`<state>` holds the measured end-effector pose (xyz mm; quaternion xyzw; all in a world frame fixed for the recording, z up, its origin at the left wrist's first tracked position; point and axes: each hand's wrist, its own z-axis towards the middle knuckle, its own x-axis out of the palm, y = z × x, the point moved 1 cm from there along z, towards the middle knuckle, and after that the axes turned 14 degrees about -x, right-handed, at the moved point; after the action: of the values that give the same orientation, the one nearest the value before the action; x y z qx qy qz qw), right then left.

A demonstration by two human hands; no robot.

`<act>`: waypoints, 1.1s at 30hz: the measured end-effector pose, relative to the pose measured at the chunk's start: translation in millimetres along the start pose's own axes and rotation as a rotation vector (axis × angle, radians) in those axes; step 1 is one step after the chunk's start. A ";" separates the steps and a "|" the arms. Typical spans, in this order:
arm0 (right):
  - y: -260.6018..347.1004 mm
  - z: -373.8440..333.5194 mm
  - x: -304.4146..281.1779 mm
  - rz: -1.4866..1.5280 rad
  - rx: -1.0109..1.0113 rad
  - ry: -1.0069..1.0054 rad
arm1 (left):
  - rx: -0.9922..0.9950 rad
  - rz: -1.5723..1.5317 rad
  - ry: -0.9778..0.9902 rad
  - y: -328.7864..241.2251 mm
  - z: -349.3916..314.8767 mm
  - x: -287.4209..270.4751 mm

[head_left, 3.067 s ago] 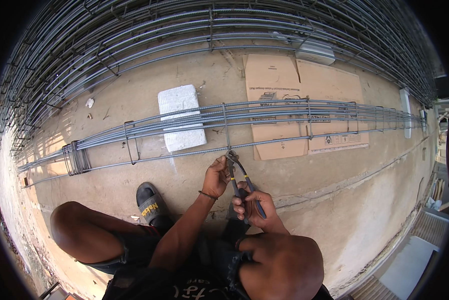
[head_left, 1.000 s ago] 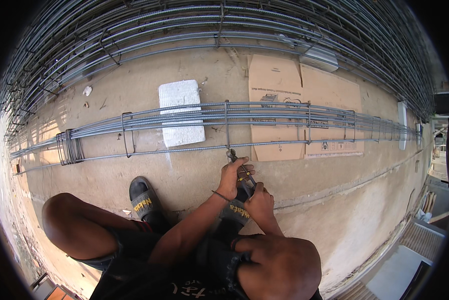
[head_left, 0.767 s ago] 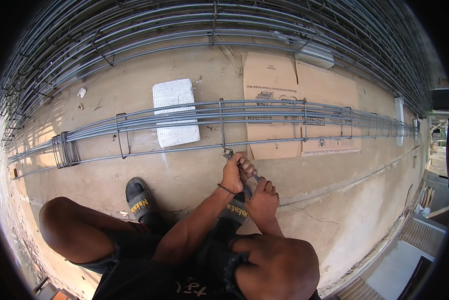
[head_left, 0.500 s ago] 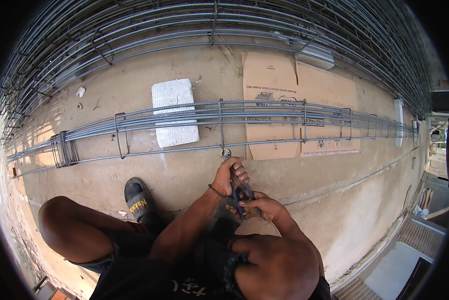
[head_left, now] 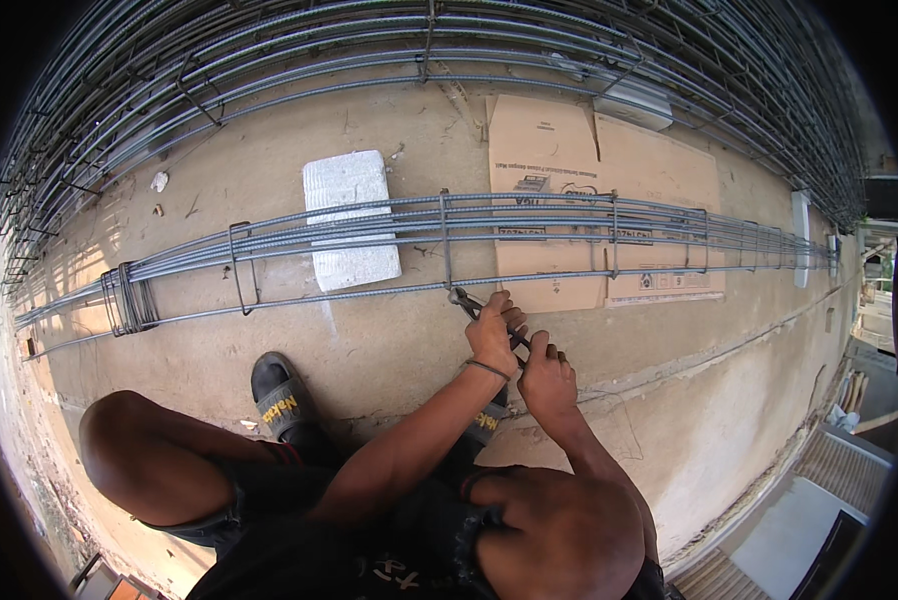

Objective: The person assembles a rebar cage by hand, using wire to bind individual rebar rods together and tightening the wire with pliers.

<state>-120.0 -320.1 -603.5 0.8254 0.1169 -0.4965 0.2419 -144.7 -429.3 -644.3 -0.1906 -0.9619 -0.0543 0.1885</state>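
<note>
Just right of the frame's centre, the left hand (head_left: 493, 335) is closed around the upper part of a pair of pincers (head_left: 472, 307), whose dark head pokes out above the knuckles and meets the lowest rebar (head_left: 369, 294) of a long horizontal bundle, right beside an upright stirrup (head_left: 445, 240). The right hand (head_left: 548, 378) sits just below and right of the left, fingers curled shut on the lower end of the handles; both hands touch each other. Half a second ago the two hands were slightly lower and the right one lay more open beside the tool; now it has closed in and both have shifted up toward the bar.

The rebar cage (head_left: 529, 222) runs across the middle of the frame from left edge to right edge, with a cluster of stirrups (head_left: 129, 298) bunched at centre left. A white foam block (head_left: 347, 218) lies under the bars at upper centre, and flattened cardboard (head_left: 589, 170) lies under them to the right. More steel mesh (head_left: 269, 50) arcs across the top. Lower left of the hands, a black sandal (head_left: 281, 396) rests on the concrete floor (head_left: 369, 350), with a bent knee (head_left: 129, 450) beyond it at lower left.
</note>
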 end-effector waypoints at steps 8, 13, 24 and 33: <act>-41.9 41.7 -18.7 -0.462 -0.331 -0.178 | -0.015 -0.337 0.098 -4.4 20.7 25.8; -52.3 42.5 -9.4 -0.419 -0.365 -0.193 | -0.010 -0.346 0.113 1.8 26.9 26.1; 0.1 -4.8 -24.2 1.479 0.240 0.637 | -0.246 -0.039 0.445 -15.8 -9.8 -41.1; 24.9 -16.0 29.3 0.530 -0.013 0.066 | -0.183 0.006 0.252 -18.2 -24.7 -41.7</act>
<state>-83.0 -334.5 -615.9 0.8415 -0.0921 -0.3878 0.3648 -107.7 -464.9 -638.0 -0.2015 -0.9210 -0.1649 0.2896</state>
